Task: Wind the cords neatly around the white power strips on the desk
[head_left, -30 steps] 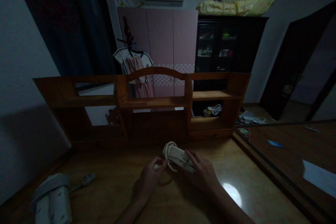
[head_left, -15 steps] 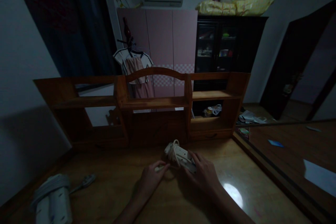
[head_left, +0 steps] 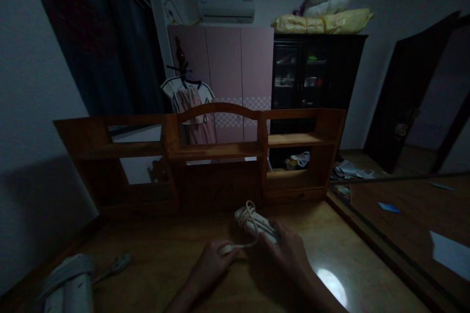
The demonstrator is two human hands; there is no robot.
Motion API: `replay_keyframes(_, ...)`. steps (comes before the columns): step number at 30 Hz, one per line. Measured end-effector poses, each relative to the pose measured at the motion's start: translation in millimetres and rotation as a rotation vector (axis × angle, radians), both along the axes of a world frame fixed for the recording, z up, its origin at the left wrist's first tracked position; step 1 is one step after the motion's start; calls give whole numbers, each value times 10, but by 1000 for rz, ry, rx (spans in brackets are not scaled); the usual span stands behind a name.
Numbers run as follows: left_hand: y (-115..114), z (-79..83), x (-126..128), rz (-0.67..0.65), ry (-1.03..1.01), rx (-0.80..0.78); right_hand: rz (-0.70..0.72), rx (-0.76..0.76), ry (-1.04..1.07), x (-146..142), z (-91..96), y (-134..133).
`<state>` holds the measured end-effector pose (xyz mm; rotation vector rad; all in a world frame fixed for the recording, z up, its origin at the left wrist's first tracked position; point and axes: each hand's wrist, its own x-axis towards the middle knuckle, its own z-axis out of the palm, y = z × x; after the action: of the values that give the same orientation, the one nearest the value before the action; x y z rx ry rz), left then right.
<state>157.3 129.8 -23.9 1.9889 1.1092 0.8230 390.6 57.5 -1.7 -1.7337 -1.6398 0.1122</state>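
Note:
My right hand (head_left: 288, 249) grips the near end of a white power strip (head_left: 261, 225), which slants away from me above the wooden surface. Its white cord (head_left: 246, 215) is wound around the far end. A free length of that cord runs down to my left hand (head_left: 215, 260), whose fingers are closed on the plug (head_left: 225, 250). At the lower left lies a second power strip (head_left: 71, 293), wrapped in its own cord, with its plug (head_left: 121, 262) stretched out beside it.
A low wooden shelf unit (head_left: 216, 150) spans the far edge of the wooden surface (head_left: 154, 274). To the right a raised wooden edge (head_left: 370, 249) borders the floor, where a white paper sheet (head_left: 450, 252) and a blue card (head_left: 388, 207) lie. Pink wardrobes (head_left: 223, 63) stand behind.
The cord between my left hand and the power strip is now drawn straighter. Both hands sit slightly lower in the picture, as does the whole scene, since the view has tilted up.

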Motion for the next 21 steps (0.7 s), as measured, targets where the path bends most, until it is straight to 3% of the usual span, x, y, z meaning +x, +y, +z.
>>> replay_keyframes(6, 62, -7, -6, 60, -391, -196, 72, 25, 25, 16, 0, 1)
replay_keyframes(11, 169, -80, -33, 199, -673, -307, 118, -10, 30, 82, -132, 56)
replay_keyframes(14, 281, -139, -71, 264, -807, -463, 131, -34, 7, 95, -189, 77)
replay_keyframes(18, 389, -181, -137, 299, -914, -615, 143, -12, 25, 63, -133, 50)
replay_keyframes(21, 378, -183, -165, 340, -877, -550, 141, 5, 167, 62, -67, 56)
